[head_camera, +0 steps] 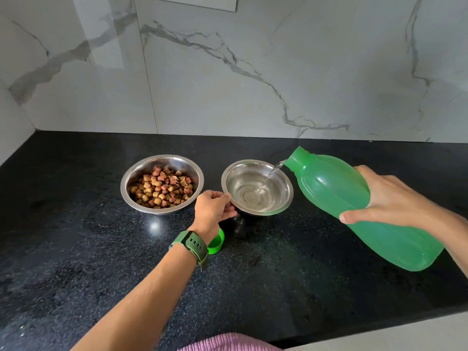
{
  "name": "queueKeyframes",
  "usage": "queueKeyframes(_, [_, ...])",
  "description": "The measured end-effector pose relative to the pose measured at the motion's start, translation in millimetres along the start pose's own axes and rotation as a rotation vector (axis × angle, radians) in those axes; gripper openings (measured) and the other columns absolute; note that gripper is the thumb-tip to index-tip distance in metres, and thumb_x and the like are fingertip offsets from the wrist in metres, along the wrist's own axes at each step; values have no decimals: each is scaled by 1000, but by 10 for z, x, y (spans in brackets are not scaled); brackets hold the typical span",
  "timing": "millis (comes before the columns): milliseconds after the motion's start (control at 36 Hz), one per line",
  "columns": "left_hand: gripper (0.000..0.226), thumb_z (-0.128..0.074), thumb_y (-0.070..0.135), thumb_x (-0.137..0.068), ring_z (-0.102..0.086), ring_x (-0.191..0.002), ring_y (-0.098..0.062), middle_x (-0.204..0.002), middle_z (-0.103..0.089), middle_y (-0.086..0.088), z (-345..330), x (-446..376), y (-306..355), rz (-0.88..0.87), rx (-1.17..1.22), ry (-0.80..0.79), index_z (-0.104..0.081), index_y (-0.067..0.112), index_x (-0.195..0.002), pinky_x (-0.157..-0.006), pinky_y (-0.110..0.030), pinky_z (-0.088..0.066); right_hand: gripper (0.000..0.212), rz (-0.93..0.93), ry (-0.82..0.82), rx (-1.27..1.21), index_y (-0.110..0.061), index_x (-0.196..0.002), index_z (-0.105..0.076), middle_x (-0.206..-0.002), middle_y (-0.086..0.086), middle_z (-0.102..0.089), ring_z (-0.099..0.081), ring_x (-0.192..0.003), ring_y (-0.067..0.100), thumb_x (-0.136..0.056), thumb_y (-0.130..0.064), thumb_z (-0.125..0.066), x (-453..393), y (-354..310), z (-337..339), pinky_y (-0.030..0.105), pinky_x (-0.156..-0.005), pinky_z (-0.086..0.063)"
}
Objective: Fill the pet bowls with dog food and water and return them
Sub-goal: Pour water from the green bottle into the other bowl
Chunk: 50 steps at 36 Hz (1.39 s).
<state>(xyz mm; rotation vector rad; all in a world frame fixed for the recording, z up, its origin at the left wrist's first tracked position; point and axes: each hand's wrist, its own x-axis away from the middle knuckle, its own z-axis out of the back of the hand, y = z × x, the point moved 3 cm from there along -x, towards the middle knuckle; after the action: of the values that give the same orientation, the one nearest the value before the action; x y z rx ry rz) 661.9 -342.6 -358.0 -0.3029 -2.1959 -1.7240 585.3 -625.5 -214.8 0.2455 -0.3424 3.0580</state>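
On a black stone counter, the right hand (395, 201) grips a tilted green plastic bottle (354, 206), pouring water into a round steel bowl (257, 187) the left hand (212, 210) pinches by its rim; next, level the bottle before overflow.

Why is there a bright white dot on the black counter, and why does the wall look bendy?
In the head view, the dot is glare from a light above, mirrored in the shiny black countertop near the kibble bowl; the wide-angle lens bends the marble wall and stretches the green bottle at the edge.
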Motion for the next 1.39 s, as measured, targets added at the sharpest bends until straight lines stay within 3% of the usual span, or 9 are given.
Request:
queueKeyframes(444, [12,-54,-2,-88,-56,-54,-14,-70,-54,-7,71,248,90,-99,-154,4,-54,7,-81,-46,-20,-54,87,61,210,-405,-22,-124,-37,-108,-7,-53,-55,-96,17,-56,-43,-86,-6,-197,-399,24,-66,-40])
queueKeyframes(528, [14,-54,-2,-89,-56,-54,-13,-71,-55,-7,103,354,134,-145,-220,-2,-54,10,-81,-47,-20,-53,92,53,274,-547,-25,-123,-37,-106,-11,-53,-54,-95,12,-49,-50,-85,38,-332,-536,17,-65,-40])
queueKeyframes(694, [16,-59,5,-85,-57,-91,-22,-98,-62,-11,172,551,269,-431,-827,3,-62,4,-100,-86,-35,-49,93,97,384,-912,-28,-120,-38,-111,-11,-58,-59,-103,6,-40,-49,-82,186,-633,-852,29,-81,-50])
queueKeyframes(750, [24,-60,10,-85,-55,-103,-27,-111,-58,-14,163,594,290,-490,-1030,-64,-61,5,-109,-92,-34,-44,95,114,411,-981,-22,-123,-39,-113,-6,-60,-61,-105,11,-42,-44,-84,224,-718,-944,35,-86,-52])
queueKeyframes(833, [38,-59,15,-86,-42,-115,-32,-122,-47,-14,159,640,269,-495,-1316,-131,-52,10,-123,-97,-34,-34,94,116,450,-1040,-25,-124,-39,-113,-11,-59,-61,-105,6,-43,-42,-85,269,-815,-1046,29,-85,-51])
queueKeyframes(1000, [57,-59,11,-84,-40,-117,-37,-127,-39,-17,175,722,139,-430,-1688,-247,-34,7,-135,-93,-42,-45,89,118,485,-1127,-33,-120,-36,-120,-4,-54,-57,-111,10,-46,-28,-86,285,-939,-1179,32,-91,-50])
queueKeyframes(1083, [55,-60,12,-85,-43,-116,-38,-126,-42,-18,188,745,100,-425,-1769,-263,-35,6,-133,-87,-42,-45,87,110,501,-1122,-37,-117,-34,-119,-6,-53,-57,-110,6,-49,-23,-85,294,-961,-1239,25,-88,-49])
queueKeyframes(1278, [47,-53,7,-89,-45,-113,-39,-123,-43,-21,220,717,21,-436,-1797,-301,-38,8,-134,-86,-41,-46,82,101,523,-1094,-42,-111,-34,-114,-16,-52,-55,-106,-5,-49,-25,-84,321,-978,-1267,13,-83,-47])
queueKeyframes(1389, [49,-56,24,-87,-47,-112,-36,-122,-43,-17,201,739,134,-371,-1725,-365,-43,17,-134,-86,-39,-46,82,86,509,-1070,-46,-111,-33,-115,-16,-50,-54,-108,-1,-48,-32,-83,323,-978,-1278,16,-86,-46])
